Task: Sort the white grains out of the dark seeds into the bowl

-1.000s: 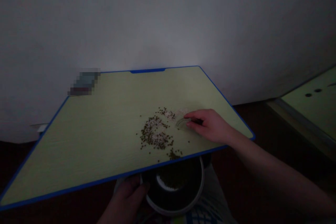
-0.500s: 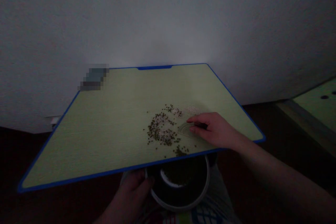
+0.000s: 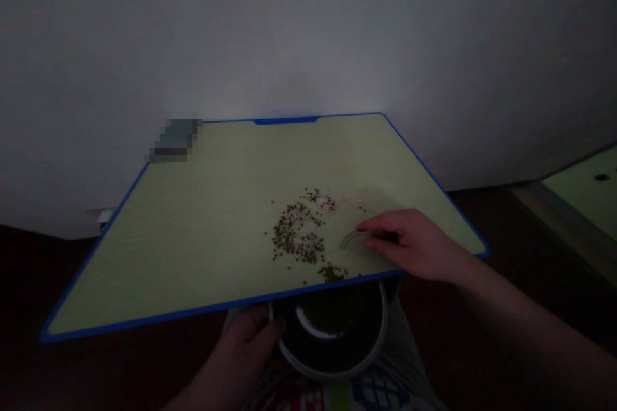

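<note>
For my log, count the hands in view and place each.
2: the left hand gripping the left side of the bowl, below the near edge of the tabletop; the right hand holding a curved piece over the tabletop. No others show.

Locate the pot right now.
In the head view, the pot is at bottom, slightly right of centre, over the lap and partly hidden by the near edge of the tabletop; the left hand holds its left side.
</note>
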`<state>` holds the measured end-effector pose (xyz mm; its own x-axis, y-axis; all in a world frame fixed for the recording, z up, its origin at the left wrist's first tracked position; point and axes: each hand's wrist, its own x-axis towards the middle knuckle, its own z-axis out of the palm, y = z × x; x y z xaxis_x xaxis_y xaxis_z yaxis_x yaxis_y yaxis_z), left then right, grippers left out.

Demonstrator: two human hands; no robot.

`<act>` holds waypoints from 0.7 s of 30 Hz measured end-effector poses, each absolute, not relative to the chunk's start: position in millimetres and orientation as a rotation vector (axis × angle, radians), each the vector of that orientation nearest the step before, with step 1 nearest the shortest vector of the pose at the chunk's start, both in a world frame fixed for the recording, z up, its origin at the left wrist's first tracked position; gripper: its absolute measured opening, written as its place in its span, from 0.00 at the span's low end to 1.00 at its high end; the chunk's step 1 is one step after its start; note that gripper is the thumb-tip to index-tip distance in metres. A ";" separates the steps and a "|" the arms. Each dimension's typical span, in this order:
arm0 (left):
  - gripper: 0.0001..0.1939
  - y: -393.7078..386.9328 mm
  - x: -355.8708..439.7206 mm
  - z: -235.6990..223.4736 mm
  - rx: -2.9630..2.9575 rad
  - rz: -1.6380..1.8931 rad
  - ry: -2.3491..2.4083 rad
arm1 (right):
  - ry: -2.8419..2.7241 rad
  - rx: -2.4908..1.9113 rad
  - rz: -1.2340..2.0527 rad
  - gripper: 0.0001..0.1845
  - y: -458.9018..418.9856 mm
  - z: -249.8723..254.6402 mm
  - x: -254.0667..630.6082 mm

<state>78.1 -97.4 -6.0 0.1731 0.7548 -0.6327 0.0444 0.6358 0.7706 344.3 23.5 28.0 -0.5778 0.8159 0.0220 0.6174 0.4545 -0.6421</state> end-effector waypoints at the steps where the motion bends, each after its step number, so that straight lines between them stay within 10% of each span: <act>1: 0.16 -97.4 78.1 -5.1 0.766 0.573 1.321 | -2.339 -1.279 0.828 0.13 22.1 27.2 348.6; 21: 0.14 -101.8 72.1 -12.0 0.796 0.613 1.343 | -2.336 -1.324 0.823 0.15 3.0 20.1 327.5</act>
<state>72.1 -101.8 -12.0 0.1431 0.7837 -0.6045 0.0573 0.6032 0.7956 327.5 3.0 20.1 -0.5125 0.8587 0.0034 0.6671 0.4006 -0.6281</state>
